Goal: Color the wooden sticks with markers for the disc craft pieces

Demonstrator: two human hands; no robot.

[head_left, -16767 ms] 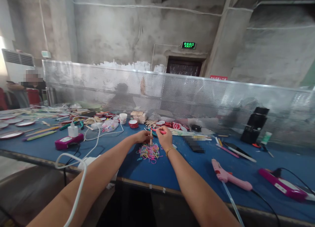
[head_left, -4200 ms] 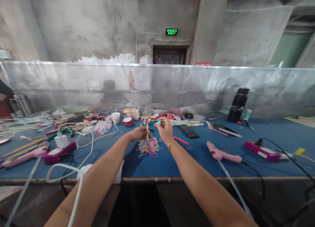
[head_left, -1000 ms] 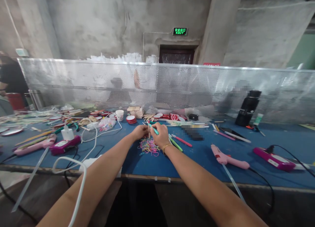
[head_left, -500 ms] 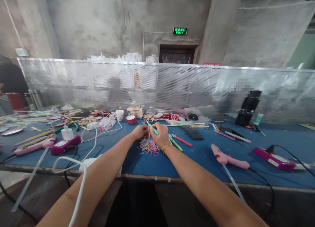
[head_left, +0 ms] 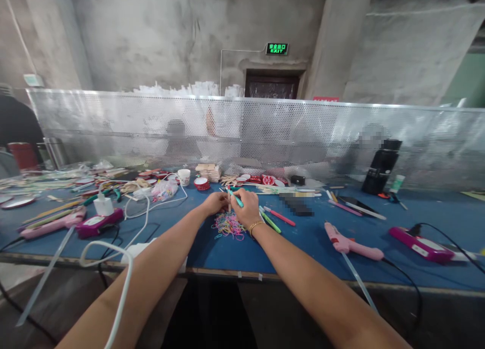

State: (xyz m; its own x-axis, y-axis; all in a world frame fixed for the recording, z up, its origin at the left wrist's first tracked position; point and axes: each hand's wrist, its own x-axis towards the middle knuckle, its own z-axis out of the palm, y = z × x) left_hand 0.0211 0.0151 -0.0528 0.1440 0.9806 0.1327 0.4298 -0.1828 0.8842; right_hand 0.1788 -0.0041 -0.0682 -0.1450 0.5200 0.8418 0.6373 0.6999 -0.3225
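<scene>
Near the middle of the blue table (head_left: 212, 258), my right hand (head_left: 247, 207) is closed round a teal marker (head_left: 237, 198), whose upper end points up and left. Beside it my left hand (head_left: 216, 203) is closed on a small light wooden piece (head_left: 229, 201), mostly covered by the fingers. The two hands nearly touch. Below them lies a loose pile of colourful rubber bands (head_left: 230, 226). A green marker (head_left: 270, 220) and a pink marker (head_left: 282, 216) rest just right of my right wrist.
Pink glue guns lie at right (head_left: 352, 243) and left (head_left: 56, 225), near purple power strips. A white cable (head_left: 127, 268) loops over my left forearm. A paper cup (head_left: 184, 177), red tins (head_left: 202, 184) and wooden pieces line the back, before a perforated metal screen (head_left: 212, 137).
</scene>
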